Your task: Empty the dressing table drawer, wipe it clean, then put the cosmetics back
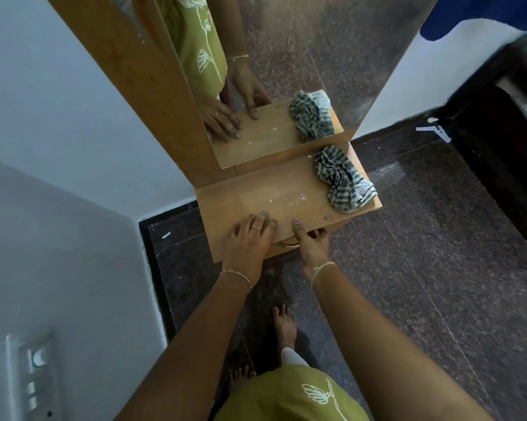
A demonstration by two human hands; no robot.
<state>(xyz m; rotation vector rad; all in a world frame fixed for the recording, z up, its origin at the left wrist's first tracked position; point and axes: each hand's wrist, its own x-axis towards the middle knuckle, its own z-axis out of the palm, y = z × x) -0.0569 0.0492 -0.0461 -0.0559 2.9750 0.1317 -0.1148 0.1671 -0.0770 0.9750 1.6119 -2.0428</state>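
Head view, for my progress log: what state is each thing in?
tabletop: speckled with white bits.
drawer: seemingly shut, handle showing.
cloth: crumpled, on the tabletop's right rear.
left hand: flat on the tabletop's front.
right hand: thumb on top, fingers curled under the tabletop's edge.

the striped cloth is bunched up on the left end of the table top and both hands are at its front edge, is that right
Not quite: the head view shows the striped cloth bunched up on the right end of the table top, not the left. Both hands are at its front edge, left hand flat, right hand thumb on top.
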